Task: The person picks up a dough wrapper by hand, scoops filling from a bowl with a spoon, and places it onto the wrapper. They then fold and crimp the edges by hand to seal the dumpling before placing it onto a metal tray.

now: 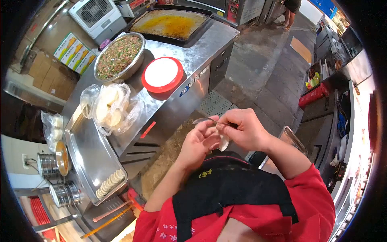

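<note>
My right hand (244, 131) is closed on a thin metal utensil (200, 120) and pinches a small white dumpling (223, 143) in front of the black apron. Beside it my left hand (196, 143) has its fingers curled at the dumpling; its fingertips partly overlap the other hand. On the steel counter, a metal bowl (141, 56) holds chopped filling (119, 56). Round white wrappers (109, 107) lie in a clear plastic bag. A steel tray (88, 149) carries a row of folded dumplings (109, 183) at its near end.
A red-rimmed round container (162, 76) with a white top stands near the counter edge. Behind it is a large oily pan (171, 23). Metal tins (64, 193) stand at the left. Another tray edge (290, 139) shows right of my arm. A person (291, 12) stands far back.
</note>
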Motion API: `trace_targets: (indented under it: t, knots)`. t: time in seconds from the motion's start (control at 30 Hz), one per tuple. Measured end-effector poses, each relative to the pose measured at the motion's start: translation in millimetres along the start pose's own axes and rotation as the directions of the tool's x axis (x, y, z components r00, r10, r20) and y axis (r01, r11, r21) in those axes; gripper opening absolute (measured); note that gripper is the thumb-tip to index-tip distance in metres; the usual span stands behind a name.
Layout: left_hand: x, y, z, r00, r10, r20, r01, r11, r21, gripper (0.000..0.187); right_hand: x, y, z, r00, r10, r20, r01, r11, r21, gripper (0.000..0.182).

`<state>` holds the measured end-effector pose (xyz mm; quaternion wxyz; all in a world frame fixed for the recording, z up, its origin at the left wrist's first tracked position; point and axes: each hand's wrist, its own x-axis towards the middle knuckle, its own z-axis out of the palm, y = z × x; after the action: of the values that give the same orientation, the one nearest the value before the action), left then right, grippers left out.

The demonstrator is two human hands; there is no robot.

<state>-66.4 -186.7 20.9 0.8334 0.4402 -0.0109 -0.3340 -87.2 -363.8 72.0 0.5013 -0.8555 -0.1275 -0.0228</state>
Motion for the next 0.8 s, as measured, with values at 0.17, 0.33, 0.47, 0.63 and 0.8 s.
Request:
trace_targets:
  t: [0.17,0.33,0.47,0.63,0.8]
  knots:
    - [-1,6,-4,0.987,-0.081,0.137,0.081,0.997,-0.001,0.043,15,-14,-14,0.957,0.268,0.114,-0.286,0.937,0.198,0.019]
    - [-4,11,-8,0.993,0.109,-0.048,-0.113,0.989,-0.098,0.04,22,12,-1,0.974,0.228,0.004,-0.225,0.956,0.189,0.017]
    - [-1,-1,-11,0.945,0.246,-0.216,-0.259,0.965,-0.033,0.035,27,14,15,0.971,0.228,0.075,-0.24,0.93,0.279,0.013]
    - [-2,-2,0,0.831,0.404,-0.383,-0.34,0.913,0.225,0.033,40,23,25,0.984,-0.166,0.062,0.162,0.985,0.059,0.011]
    - [-4,-8,1,0.794,0.471,-0.384,-0.384,0.879,0.283,0.03,50,32,29,0.942,-0.314,0.115,0.315,0.949,0.014,0.008]
